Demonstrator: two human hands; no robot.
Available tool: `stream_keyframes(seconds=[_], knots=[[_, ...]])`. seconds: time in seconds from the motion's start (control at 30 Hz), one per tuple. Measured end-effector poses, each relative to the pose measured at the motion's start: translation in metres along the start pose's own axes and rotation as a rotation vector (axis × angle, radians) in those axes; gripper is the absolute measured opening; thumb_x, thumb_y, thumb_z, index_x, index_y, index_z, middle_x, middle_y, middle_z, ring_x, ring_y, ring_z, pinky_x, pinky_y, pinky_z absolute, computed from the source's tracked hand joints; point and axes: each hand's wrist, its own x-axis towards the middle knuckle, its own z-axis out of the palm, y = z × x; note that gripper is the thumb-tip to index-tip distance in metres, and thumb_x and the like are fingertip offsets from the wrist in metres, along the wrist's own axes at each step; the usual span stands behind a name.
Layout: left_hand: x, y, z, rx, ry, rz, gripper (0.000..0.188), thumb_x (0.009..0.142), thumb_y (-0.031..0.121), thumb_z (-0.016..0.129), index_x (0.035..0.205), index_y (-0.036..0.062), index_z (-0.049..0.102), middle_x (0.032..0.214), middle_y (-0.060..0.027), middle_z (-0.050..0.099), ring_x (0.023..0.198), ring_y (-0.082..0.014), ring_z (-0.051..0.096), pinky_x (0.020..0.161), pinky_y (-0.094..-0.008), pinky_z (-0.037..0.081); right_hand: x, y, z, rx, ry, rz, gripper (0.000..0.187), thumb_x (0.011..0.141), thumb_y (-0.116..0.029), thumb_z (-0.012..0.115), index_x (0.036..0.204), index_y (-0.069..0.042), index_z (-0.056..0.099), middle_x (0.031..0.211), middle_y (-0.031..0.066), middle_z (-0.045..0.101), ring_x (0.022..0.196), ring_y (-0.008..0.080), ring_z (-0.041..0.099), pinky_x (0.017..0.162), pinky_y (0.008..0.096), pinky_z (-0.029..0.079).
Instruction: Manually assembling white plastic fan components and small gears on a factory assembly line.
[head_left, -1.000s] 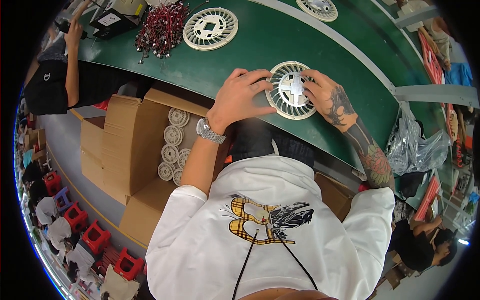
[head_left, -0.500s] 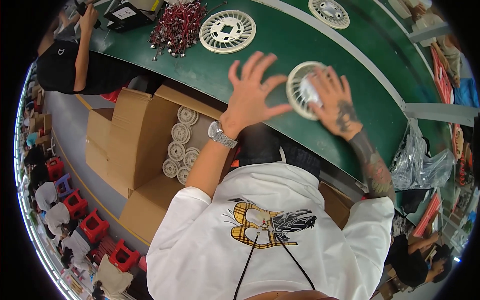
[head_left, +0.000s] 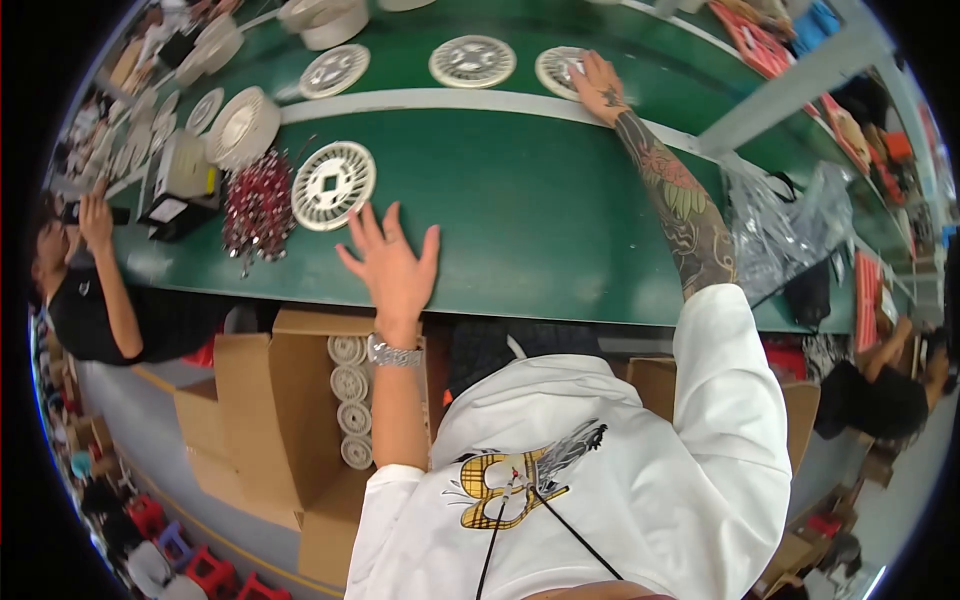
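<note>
At the far right of the green bench, a round white fan grille lies beyond the pale rail. My right hand grips its right edge, the fingers over the top; the thumb side is hard to see. My left hand hovers over the near bench with fingers spread and holds nothing. Its fingertips are close to the lower right edge of another white fan grille, which has a square hole in its centre. Beside that grille is a pile of red wires with small connectors.
More grilles, one a white disc, lie along the far strip behind the rail. A black box stands left. Below the bench, an open carton holds stacked white round parts. Clear plastic bags hang right.
My right hand has moved away from me with the grille, from the near bench to the strip beyond the rail. My left hand has moved left and nearer, still spread. The view has shifted.
</note>
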Motion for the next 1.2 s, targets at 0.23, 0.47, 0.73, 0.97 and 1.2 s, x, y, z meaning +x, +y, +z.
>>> stream_keyframes(seconds=[0.23,0.47,0.73,0.97,1.2], knots=[[0.001,-0.01,0.009,0.101,0.045,-0.051,0.068,0.095,0.049,0.066,0.146,0.0058,0.053,0.167,-0.0292,0.019,0.157,-0.0427,0.013,0.115,-0.0749,0.015,-0.054,0.025,-0.161,-0.047,-0.825,-0.272,0.032,0.09,-0.038,0.068,0.107,-0.011,0.067,0.147,0.0146,0.05,0.14,0.0337,0.045,0.122,0.0477,0.026],[0.011,-0.008,0.009,0.07,0.038,-0.082,0.065,0.096,0.05,0.064,0.145,0.0095,0.055,0.17,-0.0255,0.011,0.158,-0.0391,0.011,0.113,-0.0744,0.018,-0.179,0.053,-0.267,-0.543,-0.951,-0.322,0.013,0.072,-0.022,0.073,0.085,-0.019,0.071,0.157,0.0092,0.045,0.154,0.0368,0.029,0.125,0.0654,0.008],[0.008,-0.012,0.01,0.117,0.026,-0.045,0.064,0.096,0.05,0.064,0.145,0.0101,0.055,0.17,-0.0252,0.011,0.158,-0.0384,0.012,0.111,-0.0741,0.021,-0.215,0.113,-0.249,-0.89,-0.682,-0.433,0.01,0.072,-0.016,0.07,0.081,-0.017,0.073,0.15,0.0092,0.053,0.153,0.035,0.031,0.126,0.0638,0.01],[0.03,-0.045,-0.003,0.099,0.05,-0.072,0.068,0.096,0.048,0.065,0.15,0.0108,0.049,0.169,-0.0217,0.02,0.156,-0.0373,0.017,0.109,-0.0749,0.025,-0.199,0.129,-0.247,-0.679,-0.697,-0.417,0.009,0.072,-0.017,0.073,0.082,-0.016,0.074,0.144,0.0089,0.056,0.148,0.0315,0.038,0.126,0.0584,0.017],[0.035,-0.033,-0.013,0.014,-0.055,-0.034,0.064,0.094,0.041,0.069,0.147,0.0109,0.05,0.152,-0.0139,0.045,0.142,-0.0338,0.041,0.108,-0.0729,0.028,-0.153,0.044,-0.284,-0.116,-0.751,-0.393,0.01,0.078,-0.017,0.077,0.084,-0.01,0.073,0.133,0.0095,0.061,0.134,0.0306,0.051,0.117,0.046,0.034]])
